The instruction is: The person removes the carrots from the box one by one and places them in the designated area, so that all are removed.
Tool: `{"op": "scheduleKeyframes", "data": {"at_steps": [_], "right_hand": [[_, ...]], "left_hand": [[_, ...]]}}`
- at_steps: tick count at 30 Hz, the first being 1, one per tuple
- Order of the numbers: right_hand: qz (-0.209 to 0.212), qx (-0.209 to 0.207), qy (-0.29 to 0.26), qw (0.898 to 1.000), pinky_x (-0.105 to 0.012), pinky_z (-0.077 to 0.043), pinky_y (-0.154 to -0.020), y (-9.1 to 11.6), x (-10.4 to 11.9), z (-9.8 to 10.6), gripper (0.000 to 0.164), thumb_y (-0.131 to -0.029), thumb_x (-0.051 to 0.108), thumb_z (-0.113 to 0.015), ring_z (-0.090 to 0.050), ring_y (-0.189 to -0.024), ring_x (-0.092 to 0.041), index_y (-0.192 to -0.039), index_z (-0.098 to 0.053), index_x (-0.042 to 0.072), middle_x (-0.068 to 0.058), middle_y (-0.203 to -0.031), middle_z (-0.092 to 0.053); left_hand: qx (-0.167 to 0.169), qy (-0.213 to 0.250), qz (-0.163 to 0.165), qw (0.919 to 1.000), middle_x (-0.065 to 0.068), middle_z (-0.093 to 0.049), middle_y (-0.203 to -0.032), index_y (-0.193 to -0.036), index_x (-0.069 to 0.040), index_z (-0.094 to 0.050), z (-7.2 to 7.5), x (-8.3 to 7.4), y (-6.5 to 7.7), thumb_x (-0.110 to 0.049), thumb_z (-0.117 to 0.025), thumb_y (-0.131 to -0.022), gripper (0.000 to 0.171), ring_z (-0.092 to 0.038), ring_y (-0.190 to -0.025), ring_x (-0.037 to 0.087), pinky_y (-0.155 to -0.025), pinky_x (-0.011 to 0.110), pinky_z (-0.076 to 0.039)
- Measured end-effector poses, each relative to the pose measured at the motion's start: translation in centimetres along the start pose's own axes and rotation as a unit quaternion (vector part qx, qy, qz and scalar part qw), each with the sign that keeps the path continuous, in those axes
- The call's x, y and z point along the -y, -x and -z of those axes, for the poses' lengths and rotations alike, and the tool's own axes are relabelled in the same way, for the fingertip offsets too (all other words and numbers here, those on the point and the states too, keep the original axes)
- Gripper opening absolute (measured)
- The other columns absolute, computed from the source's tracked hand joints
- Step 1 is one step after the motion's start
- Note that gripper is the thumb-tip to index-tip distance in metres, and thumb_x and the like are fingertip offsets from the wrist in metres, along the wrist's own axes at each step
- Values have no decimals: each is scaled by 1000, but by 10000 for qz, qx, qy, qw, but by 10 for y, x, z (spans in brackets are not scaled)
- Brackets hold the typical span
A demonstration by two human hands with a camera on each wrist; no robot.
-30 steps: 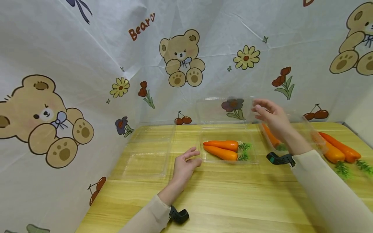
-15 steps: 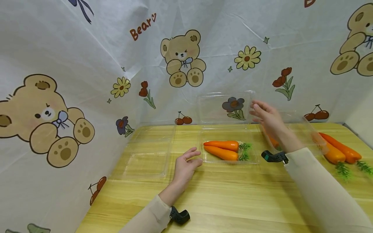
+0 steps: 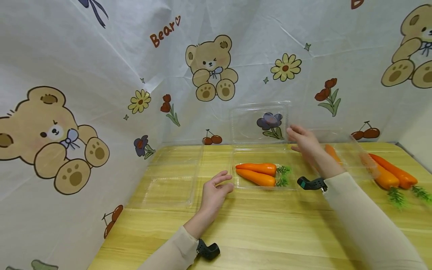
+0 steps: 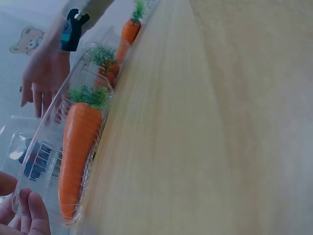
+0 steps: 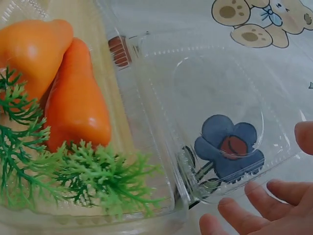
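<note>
In the head view, a clear plastic clamshell container (image 3: 264, 186) sits in the middle with two orange carrots (image 3: 255, 177) inside, green tops pointing right. Its transparent lid (image 3: 248, 123) stands raised at the back against the printed cloth. My left hand (image 3: 215, 193) holds the container's front left corner; in the left wrist view its thumb and fingers (image 4: 36, 213) lie either side of the rim. Beside the lid's right edge is my right hand (image 3: 305, 144), its fingers spread, with fingertips right at the lid's edge in the right wrist view and nothing gripped.
To the left lies another clear container (image 3: 170, 191) with no carrots in it. On the right, a third clear container (image 3: 362, 150) stands partly behind the right arm, with carrots (image 3: 395, 176) beside it. The bear-print cloth (image 3: 253, 56) rises behind the wooden table (image 3: 256, 232).
My right hand has moved left and slightly down along the lid's right side. The lid now stands a little more upright. My left hand stays at the container's corner.
</note>
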State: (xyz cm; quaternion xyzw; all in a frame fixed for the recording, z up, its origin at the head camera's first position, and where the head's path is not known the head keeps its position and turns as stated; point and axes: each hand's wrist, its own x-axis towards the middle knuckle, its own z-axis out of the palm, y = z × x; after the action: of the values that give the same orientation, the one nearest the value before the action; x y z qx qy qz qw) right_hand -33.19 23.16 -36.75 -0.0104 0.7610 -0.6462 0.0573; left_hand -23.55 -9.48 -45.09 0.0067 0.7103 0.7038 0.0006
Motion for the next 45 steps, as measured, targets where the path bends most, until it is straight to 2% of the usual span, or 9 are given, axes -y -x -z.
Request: {"op": "scheduleKeyframes", "data": {"at_steps": [6, 14, 19, 25, 29, 32, 36, 41, 45], "right_hand": [[-207, 88, 343, 9992, -62, -23, -126, 1, -4, -2, 84, -108, 50, -40, -17, -157, -45, -165, 3, 6, -21, -172, -3], [-472, 567, 708, 9948, -64, -20, -126, 3, -6, -2, 84, -111, 43, -39, -15, -154, -54, -162, 13, 0, -29, -170, 2], [-541, 713, 931, 9916, -63, -21, -126, 6, -3, -3, 83, -111, 40, -40, -14, -154, -55, -163, 11, 0, -30, -170, 2], [-414, 253, 1637, 9853, -67, -19, -125, 9, 3, -7, 78, -109, 44, -42, -11, -155, -51, -165, -9, 0, -27, -171, -3], [-246, -105, 2130, 9767, -69, -24, -123, 12, 7, -11, 68, -109, 45, -43, -21, -153, -50, -161, -31, 3, -28, -168, -21], [39, -127, 2425, 9701, -68, -32, -119, 13, 9, -16, 59, -109, 42, -45, -34, -148, -49, -154, -46, 4, -27, -161, -37], [430, 256, 2580, 9649, -67, -39, -115, 15, 10, -22, 51, -109, 37, -50, -44, -141, -49, -145, -56, 2, -27, -152, -49], [498, 1058, 2337, 9652, -66, -40, -115, 17, 6, -27, 48, -108, 32, -55, -50, -134, -48, -144, -56, 1, -26, -148, -54], [572, 1351, 2415, 9592, -66, -41, -115, 16, 4, -31, 47, -106, 31, -59, -53, -134, -46, -142, -59, 2, -24, -148, -56]], "left_hand": [[-25, -12, -27, 10000, 7, -59, -148, -117, 3, -75, 1, -2, 1, -2, -74, -85, 33, -67, -93, 15, -77, 19, -58], [27, 151, -5, 9999, 9, -56, -150, -119, 5, -73, 1, -1, 1, -1, -73, -86, 33, -64, -98, 17, -80, 18, -59], [-2, 175, -46, 9998, 11, -56, -150, -119, 6, -73, 1, 0, 1, 0, -75, -87, 32, -64, -98, 17, -81, 17, -58], [-18, 134, -103, 9999, 11, -57, -149, -118, 5, -74, 1, 0, 1, -2, -76, -86, 32, -64, -100, 19, -81, 19, -57], [0, 103, -89, 9999, 11, -57, -149, -118, 5, -74, 1, 1, 0, -2, -76, -86, 32, -65, -101, 19, -82, 19, -57], [9, 81, -101, 9999, 12, -57, -149, -117, 4, -74, 1, 1, 0, -2, -76, -86, 32, -65, -101, 19, -82, 19, -57], [-2, 48, -108, 9999, 11, -58, -149, -117, 5, -74, 2, 1, -1, -3, -76, -85, 33, -65, -100, 18, -81, 19, -57], [7, 90, -109, 9999, 12, -57, -149, -118, 4, -74, 2, 0, 1, -3, -77, -85, 33, -66, -98, 17, -81, 19, -57], [18, 107, -117, 9999, 12, -57, -149, -118, 4, -74, 1, -1, 1, -3, -76, -85, 33, -65, -97, 16, -80, 18, -56]]}}
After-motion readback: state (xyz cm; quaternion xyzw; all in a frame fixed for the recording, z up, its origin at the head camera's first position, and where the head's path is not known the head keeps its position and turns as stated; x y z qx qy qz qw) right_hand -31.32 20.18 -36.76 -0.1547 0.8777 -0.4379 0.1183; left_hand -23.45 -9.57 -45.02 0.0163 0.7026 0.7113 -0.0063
